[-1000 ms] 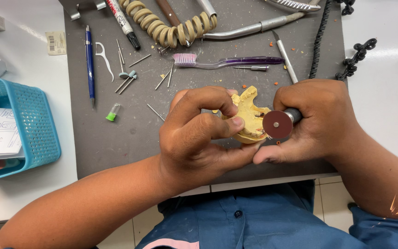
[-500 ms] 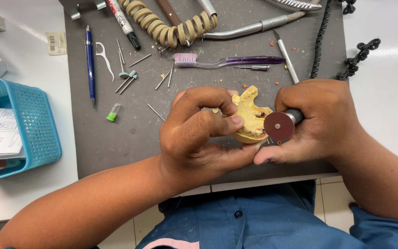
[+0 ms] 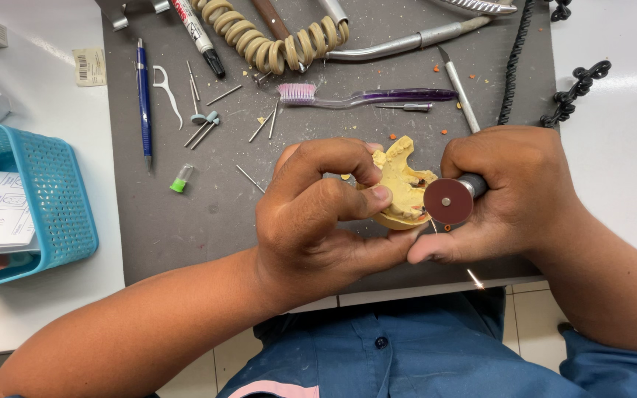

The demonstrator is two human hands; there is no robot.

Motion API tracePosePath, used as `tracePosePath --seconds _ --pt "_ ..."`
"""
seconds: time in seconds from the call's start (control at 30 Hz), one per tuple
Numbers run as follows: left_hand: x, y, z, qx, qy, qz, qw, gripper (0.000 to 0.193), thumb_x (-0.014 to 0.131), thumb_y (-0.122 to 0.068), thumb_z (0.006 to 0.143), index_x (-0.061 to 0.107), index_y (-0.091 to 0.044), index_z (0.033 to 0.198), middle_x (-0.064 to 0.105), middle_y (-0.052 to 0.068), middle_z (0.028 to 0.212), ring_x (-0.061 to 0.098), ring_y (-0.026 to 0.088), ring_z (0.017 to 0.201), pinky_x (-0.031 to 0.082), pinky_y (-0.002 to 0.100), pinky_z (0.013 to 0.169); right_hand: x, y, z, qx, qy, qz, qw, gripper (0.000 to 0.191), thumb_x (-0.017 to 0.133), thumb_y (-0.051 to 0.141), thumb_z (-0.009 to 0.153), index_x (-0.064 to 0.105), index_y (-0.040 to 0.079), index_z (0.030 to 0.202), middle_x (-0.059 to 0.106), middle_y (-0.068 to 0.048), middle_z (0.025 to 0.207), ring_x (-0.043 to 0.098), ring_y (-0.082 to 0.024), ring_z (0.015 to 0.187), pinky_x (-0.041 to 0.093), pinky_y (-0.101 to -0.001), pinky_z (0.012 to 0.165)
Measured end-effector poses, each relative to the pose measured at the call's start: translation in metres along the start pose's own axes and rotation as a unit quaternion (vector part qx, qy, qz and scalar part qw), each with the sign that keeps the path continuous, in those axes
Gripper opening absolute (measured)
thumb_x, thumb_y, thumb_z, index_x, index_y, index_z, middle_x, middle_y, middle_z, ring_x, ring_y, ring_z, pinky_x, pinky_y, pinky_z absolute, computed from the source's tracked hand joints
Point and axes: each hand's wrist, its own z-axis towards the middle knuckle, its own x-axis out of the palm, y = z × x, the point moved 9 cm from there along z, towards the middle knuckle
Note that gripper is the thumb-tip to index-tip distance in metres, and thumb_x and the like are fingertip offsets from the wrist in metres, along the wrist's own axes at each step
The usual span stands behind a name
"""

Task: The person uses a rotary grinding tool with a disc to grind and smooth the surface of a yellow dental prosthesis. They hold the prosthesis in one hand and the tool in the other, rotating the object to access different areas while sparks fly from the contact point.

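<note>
My left hand (image 3: 318, 221) grips a yellow dental plaster cast (image 3: 401, 184) between thumb and fingers, just above the near edge of the grey mat (image 3: 186, 214). My right hand (image 3: 514, 191) holds a rotary handpiece whose dark red cutting disc (image 3: 448, 200) sits against the right side of the cast. The handpiece body is mostly hidden inside my right fist. Both hands touch at the fingertips under the cast.
On the mat lie a purple toothbrush (image 3: 366, 96), a blue pen (image 3: 144, 99), a marker (image 3: 197, 33), a coiled beige hose (image 3: 267, 40), several thin burs (image 3: 259, 125) and a small green-tipped piece (image 3: 180, 179). A blue basket (image 3: 46, 199) with papers stands at the left.
The disc has shifted slightly along the cast's right side; my left fingers have adjusted their grip a little. Nothing else moved.
</note>
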Motion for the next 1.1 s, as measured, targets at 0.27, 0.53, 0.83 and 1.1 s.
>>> tracePosePath --seconds 0.27,0.53,0.83,1.1 --pt "0.000 -0.001 0.000 -0.001 0.000 0.004 1.000 0.049 0.101 -0.018 0.071 0.059 -0.012 0.095 0.064 0.005 0.106 0.068 0.020 0.101 0.051 0.031 0.086 -0.001 0.001 0.000 -0.005 -0.001 0.002 1.000 0.071 0.084 0.074 0.054 0.052 0.011 0.060 0.045 0.000 0.049 0.051 -0.015 0.044 0.037 -0.0301 0.043" --pt "-0.001 -0.001 0.000 -0.001 -0.005 0.004 1.000 0.049 0.101 -0.018 0.071 0.059 -0.012 0.097 0.064 0.006 0.108 0.068 0.019 0.100 0.051 0.031 0.088 -0.001 -0.001 -0.001 -0.005 -0.003 -0.002 1.000 0.072 0.084 0.073 0.053 0.053 0.009 0.060 0.046 -0.002 0.051 0.050 -0.017 0.045 0.037 -0.0310 0.045" --pt "0.004 0.013 -0.007 -0.057 -0.005 -0.064 0.996 0.056 0.101 -0.021 0.076 0.054 -0.008 0.104 0.062 0.009 0.106 0.067 0.013 0.094 0.061 0.024 0.080 -0.004 -0.003 -0.005 0.013 -0.015 0.019 1.000 0.073 0.084 0.075 0.050 0.054 0.009 0.062 0.050 0.000 0.054 0.052 -0.014 0.047 0.037 -0.0285 0.046" --pt "0.007 0.018 -0.009 -0.087 0.002 -0.062 0.994 0.056 0.099 -0.023 0.074 0.051 -0.008 0.099 0.060 0.008 0.103 0.065 0.012 0.092 0.059 0.024 0.078 -0.003 -0.001 -0.003 0.015 -0.018 0.029 0.999 0.073 0.082 0.076 0.052 0.054 0.010 0.063 0.050 0.000 0.053 0.053 -0.013 0.048 0.037 -0.0278 0.046"
